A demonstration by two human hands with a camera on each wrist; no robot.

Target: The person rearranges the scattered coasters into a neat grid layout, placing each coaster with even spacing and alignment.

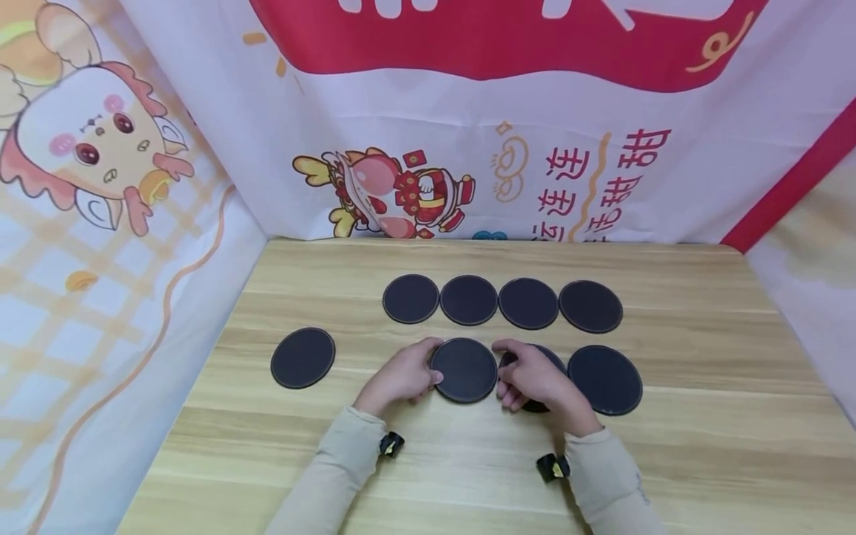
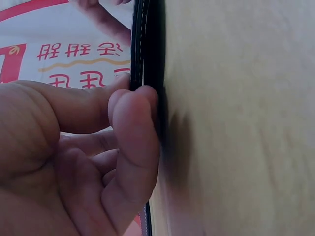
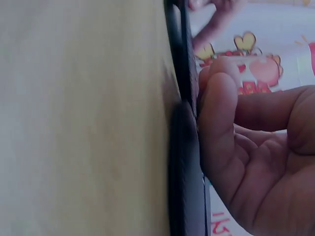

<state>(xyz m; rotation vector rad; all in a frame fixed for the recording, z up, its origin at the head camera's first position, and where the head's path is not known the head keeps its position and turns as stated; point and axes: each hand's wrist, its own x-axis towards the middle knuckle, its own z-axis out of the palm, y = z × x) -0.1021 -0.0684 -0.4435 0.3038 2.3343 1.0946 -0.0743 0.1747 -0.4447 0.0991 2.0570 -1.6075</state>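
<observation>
Where banners wall wooden table [image 1: 702, 446] | fingers [image 2: 133, 113] of both hands pinch coaster [image 1: 464, 369]

Open table [image 1: 468, 475] near the front edge and far right. Blocked ahead by row of four coasters [image 1: 501, 302]; lone coaster [image 1: 302, 357] left, another coaster [image 1: 605, 380] right.

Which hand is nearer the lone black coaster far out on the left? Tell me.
Left. The left hand sits at the left edge of the middle coaster, closer to the lone coaster. The right hand is on that middle coaster's far side, farther away.
</observation>
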